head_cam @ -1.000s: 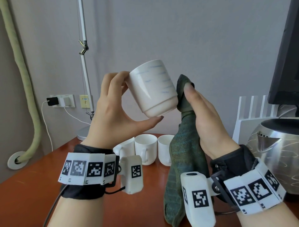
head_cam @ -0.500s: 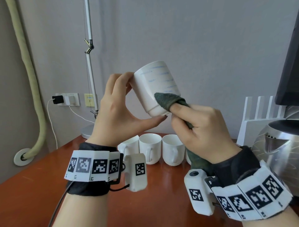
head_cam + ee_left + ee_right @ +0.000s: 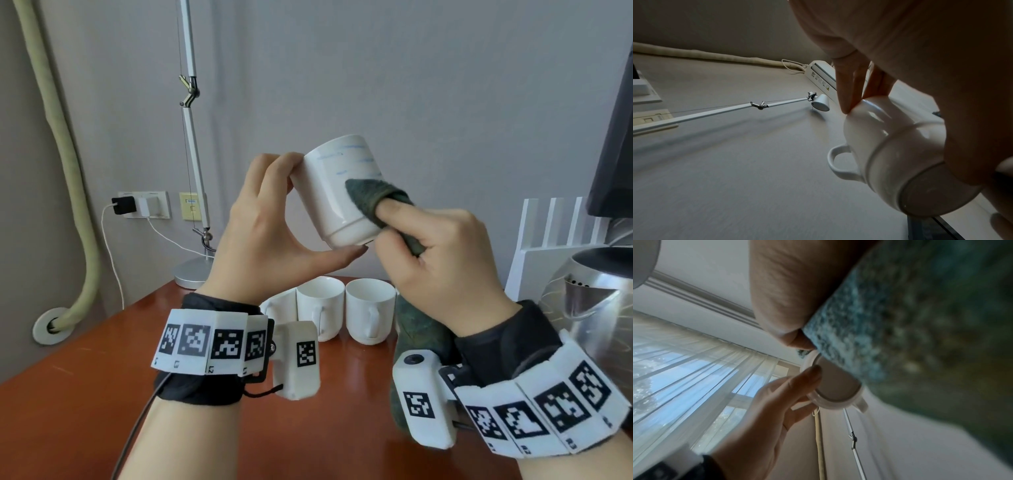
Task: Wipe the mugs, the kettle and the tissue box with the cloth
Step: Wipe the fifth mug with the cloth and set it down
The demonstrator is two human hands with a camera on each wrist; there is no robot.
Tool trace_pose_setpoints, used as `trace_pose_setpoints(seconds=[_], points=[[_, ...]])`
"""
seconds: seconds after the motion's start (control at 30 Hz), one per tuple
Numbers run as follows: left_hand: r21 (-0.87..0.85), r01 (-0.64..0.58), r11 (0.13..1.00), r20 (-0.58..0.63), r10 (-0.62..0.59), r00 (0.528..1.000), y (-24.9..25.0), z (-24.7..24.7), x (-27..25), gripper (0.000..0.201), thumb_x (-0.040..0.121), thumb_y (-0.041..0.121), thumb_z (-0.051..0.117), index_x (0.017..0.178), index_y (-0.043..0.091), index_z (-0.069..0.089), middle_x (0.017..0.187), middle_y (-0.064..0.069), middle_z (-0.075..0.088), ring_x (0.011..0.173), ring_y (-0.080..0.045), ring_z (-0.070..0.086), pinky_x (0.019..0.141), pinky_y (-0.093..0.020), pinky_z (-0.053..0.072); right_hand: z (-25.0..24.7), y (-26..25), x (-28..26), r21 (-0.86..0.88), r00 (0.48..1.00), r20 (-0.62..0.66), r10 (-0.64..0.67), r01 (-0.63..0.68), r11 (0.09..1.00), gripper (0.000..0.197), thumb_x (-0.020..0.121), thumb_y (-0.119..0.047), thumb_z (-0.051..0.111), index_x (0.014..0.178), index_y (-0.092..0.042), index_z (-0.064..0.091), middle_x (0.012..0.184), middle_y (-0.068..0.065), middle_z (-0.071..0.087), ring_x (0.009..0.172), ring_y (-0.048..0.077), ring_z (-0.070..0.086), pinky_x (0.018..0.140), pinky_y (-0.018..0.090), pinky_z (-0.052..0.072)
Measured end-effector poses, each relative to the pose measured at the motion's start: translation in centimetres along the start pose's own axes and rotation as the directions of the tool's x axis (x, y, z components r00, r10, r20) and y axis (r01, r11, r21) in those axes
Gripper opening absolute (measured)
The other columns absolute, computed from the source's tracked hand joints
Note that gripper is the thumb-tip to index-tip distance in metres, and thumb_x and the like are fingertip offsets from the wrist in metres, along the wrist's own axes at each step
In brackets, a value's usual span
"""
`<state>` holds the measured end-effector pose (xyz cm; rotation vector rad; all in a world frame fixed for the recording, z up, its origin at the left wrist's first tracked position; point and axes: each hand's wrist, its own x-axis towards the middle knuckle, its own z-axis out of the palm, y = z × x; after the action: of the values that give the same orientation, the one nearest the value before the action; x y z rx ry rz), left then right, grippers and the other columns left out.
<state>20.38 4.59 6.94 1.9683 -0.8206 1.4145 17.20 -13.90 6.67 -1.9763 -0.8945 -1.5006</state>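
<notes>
White ceramic, faintly streaked with blue, is what you have up in the air: the mug [image 3: 342,192] is tilted, base toward you, well above the desk [image 3: 102,359]. Your left hand [image 3: 267,236] holds it with fingers curled over the rim and thumb under the foot; the handle points away from you (the left wrist view shows it). Your right hand [image 3: 442,260] grips the green cloth [image 3: 368,195], which is bunched in the palm and draped over the outstretched forefinger pressing on the mug's side wall.

So the step in hand is wiping this mug's outside. I judge the task early: three more mugs [image 3: 368,308] stand in a row on the desk below, and the steel kettle [image 3: 589,308] sits at the right. I see no tissue box.

Next, you would likely turn the mug with the left hand so the cloth reaches the handle side, keeping the rim grip firm.

No brand or readable writing shows, only coded square markers on the wrist bands.
</notes>
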Motion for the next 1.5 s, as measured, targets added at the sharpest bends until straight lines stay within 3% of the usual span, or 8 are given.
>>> trace_pose_setpoints(seconds=[0.57,0.67,0.87,1.0,1.17,1.3,1.4,1.5], points=[[-0.004,-0.067,0.998,0.094,0.067,0.993,0.6,0.1,0.1,0.091,0.062,0.052,0.08,0.126,-0.008,0.051,0.11,-0.013,0.051,0.103,-0.024,0.053,0.084,-0.047,0.053,-1.7,0.9,0.3,0.004,0.993,0.101,0.061,-0.062,0.998,0.034,0.075,-0.021,0.038,0.088,-0.028,0.068,0.043,-0.007,0.017,0.046,0.018,0.021,0.048,0.023,0.021],[0.008,-0.053,0.999,0.101,0.052,0.994,0.5,-0.1,0.1,0.093,0.061,0.053,0.081,0.126,-0.006,0.051,0.111,-0.009,0.05,0.102,-0.023,0.053,0.084,-0.046,0.053,-1.7,0.5,0.2,0.078,0.986,0.16,0.037,-0.05,0.996,0.028,0.074,-0.02,0.038,0.068,-0.026,0.065,0.044,-0.011,0.017,0.043,0.013,0.021,0.049,0.022,0.022],[0.005,-0.099,0.995,0.178,0.096,0.979,1.2,0.7,-0.1,0.095,0.062,0.048,0.088,0.128,-0.009,0.049,0.113,-0.013,0.051,0.102,-0.025,0.054,0.085,-0.045,0.053,-1.6,0.2,0.5,-0.1,0.989,0.125,0.076,-0.064,0.993,0.023,0.073,-0.023,0.037,0.088,-0.034,0.05,0.043,-0.002,0.016,0.052,0.023,0.023,0.046,0.023,0.019],[0.006,-0.08,0.997,0.149,0.078,0.986,0.7,0.2,0.0,0.092,0.063,0.054,0.079,0.126,-0.007,0.051,0.111,-0.012,0.051,0.102,-0.023,0.054,0.085,-0.045,0.053,-1.8,0.7,0.3,-0.09,0.985,0.126,0.12,-0.109,0.99,0.018,0.073,-0.02,0.038,0.068,-0.018,0.055,0.044,-0.002,0.019,0.044,0.021,0.023,0.046,0.024,0.022],[0.019,-0.05,0.999,0.148,0.047,0.988,0.4,-0.2,0.0,0.092,0.062,0.055,0.079,0.126,-0.005,0.052,0.111,-0.01,0.05,0.101,-0.022,0.053,0.083,-0.046,0.053,-2.3,0.9,0.4,0.019,0.959,0.253,0.129,-0.138,0.99,0.023,0.072,-0.028,0.036,0.08,-0.029,0.058,0.047,0.001,0.02,0.046,0.016,0.021,0.049,0.023,0.021],[0.015,-0.092,0.996,0.201,0.087,0.976,0.9,0.5,-0.1,0.094,0.061,0.05,0.085,0.128,-0.005,0.049,0.112,-0.011,0.05,0.099,-0.023,0.054,0.082,-0.042,0.052,-2.7,0.5,0.5,-0.043,0.938,0.322,0.126,-0.119,0.992,0.02,0.069,-0.029,0.034,0.058,-0.021,0.049,0.055,0.003,0.031,0.048,0.019,0.024,0.045,0.024,0.02],[0.004,-0.13,0.992,0.221,0.126,0.967,1.6,0.9,-0.1,0.09,0.064,0.052,0.08,0.127,-0.005,0.049,0.111,-0.012,0.05,0.098,-0.02,0.052,0.081,-0.034,0.048,-2.7,0.3,0.6,-0.143,0.949,0.276,0.152,-0.116,0.983,0.026,0.069,-0.031,0.033,0.071,-0.02,0.057,0.058,0.003,0.032,0.055,0.02,0.027,0.041,0.023,0.022],[-0.019,-0.144,0.989,0.226,0.144,0.963,2.1,1.1,-0.1,0.09,0.065,0.052,0.076,0.127,-0.007,0.049,0.111,-0.012,0.05,0.099,-0.019,0.051,0.081,-0.029,0.047,-2.9,0.3,0.8,-0.176,0.956,0.232,0.177,-0.137,0.975,0.022,0.071,-0.03,0.034,0.083,-0.04,0.049,0.05,0.002,0.034,0.056,0.021,0.032,0.044,0.023,0.025]])
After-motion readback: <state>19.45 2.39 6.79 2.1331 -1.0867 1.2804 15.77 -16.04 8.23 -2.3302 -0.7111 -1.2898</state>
